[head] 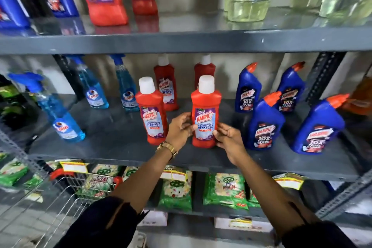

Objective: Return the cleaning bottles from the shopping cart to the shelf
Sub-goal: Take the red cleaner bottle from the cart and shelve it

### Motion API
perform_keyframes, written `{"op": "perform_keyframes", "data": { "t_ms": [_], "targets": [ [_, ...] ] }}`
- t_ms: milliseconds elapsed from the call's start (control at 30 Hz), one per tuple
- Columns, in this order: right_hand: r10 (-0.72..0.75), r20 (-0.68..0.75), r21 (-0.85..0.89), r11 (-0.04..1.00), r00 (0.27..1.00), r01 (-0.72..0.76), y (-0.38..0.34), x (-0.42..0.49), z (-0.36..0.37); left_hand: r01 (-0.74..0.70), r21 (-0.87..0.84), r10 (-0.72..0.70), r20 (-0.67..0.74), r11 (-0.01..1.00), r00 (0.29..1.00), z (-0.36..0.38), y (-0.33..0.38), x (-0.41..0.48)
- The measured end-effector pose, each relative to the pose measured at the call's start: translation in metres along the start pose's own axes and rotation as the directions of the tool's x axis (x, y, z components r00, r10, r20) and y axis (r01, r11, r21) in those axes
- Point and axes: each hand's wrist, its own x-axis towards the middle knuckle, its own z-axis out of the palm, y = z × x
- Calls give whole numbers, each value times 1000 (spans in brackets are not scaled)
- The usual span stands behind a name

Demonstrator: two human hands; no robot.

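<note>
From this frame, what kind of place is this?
Most likely a shop's cleaning-products aisle. Grey metal shelving holds duplicates of branded goods: red Harpic bottles, blue Harpic bottles, Colin spray bottles. A wire shopping cart sits at lower left, and both hands are on one red bottle.

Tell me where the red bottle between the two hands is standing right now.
The red bottle stands upright at the front middle of the middle shelf, between another red bottle on its left and a blue bottle on its right.

Single head-worn wide-angle view, close to the grey shelf [124, 145], facing forward and slightly down across its middle tier.
</note>
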Motion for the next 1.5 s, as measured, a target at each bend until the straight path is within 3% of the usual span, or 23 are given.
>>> {"op": "perform_keyframes", "data": {
  "t_ms": [433,533,633,733,900,1067,1167,1267,1333,1400,1500],
  "targets": [
    [-84,-194,-23,996,977,81,22,12,-1,39,-55,-42,-49,998,998,18,-12,10],
    [-75,-339,34,995,938,92,32,-1,12,66,-78,-72,-76,995,995,18,-16,-2],
    [-193,-470,-21,978,862,207,49,-30,27,39,-57,-44,-105,998,993,14,-23,-26],
    [-365,-403,-184,931,839,316,66,-62,49,-8,-44,1,-156,999,988,-2,-29,-60],
    [-397,-27,-309,876,917,370,84,-94,118,-50,49,64,-351,998,934,-61,-36,-125],
    [-284,420,-406,790,862,458,111,-112,201,29,114,49,-624,993,780,-142,-60,-199],
    [-143,616,-427,766,775,481,140,-134,254,147,-19,-106,-779,989,617,-192,-91,-257],
    [17,744,-485,702,668,522,164,-151,295,336,-156,-306,-835,929,457,-225,-132,-308],
    [123,795,-524,633,594,570,184,-160,324,483,-285,-471,-821,828,323,-245,-165,-342],
    [225,809,-565,549,543,616,204,-168,348,640,-393,-627,-757,661,184,-259,-198,-371],
    [364,766,-639,335,530,693,226,-174,366,869,-336,-787,-610,364,93,-264,-237,-400]
  ]
}}
